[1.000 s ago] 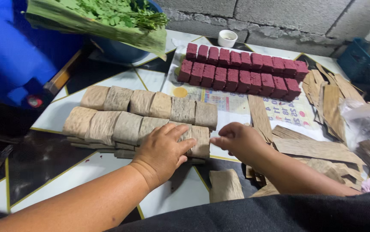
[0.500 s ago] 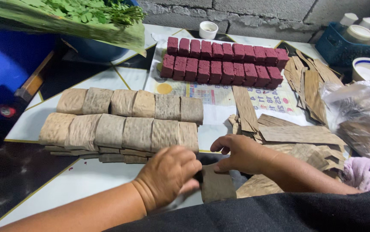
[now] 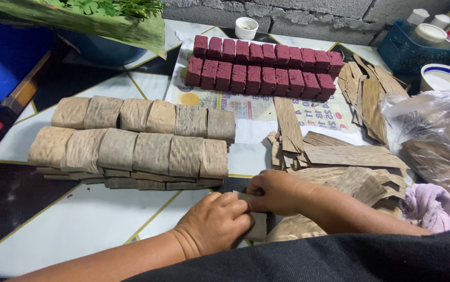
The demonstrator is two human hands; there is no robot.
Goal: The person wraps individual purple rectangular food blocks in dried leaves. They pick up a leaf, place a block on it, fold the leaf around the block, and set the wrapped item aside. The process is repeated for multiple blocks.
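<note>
Both hands had drawn back from the wrapped bundles [image 3: 131, 143] toward the body. The left hand [image 3: 214, 223] and right hand [image 3: 274, 191] were together at six o'clock, pinching one dried leaf strip [image 3: 256, 225] between them. Loose strips [image 3: 350, 156] lay at three o'clock, dark red blocks [image 3: 261, 68] at twelve.

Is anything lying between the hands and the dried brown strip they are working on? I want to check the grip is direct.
Nothing visible does. The left hand and right hand both touch the brown strip directly, fingers closed on its upper end. The wrapped bundles lie beyond it, apart from the hands.
</note>
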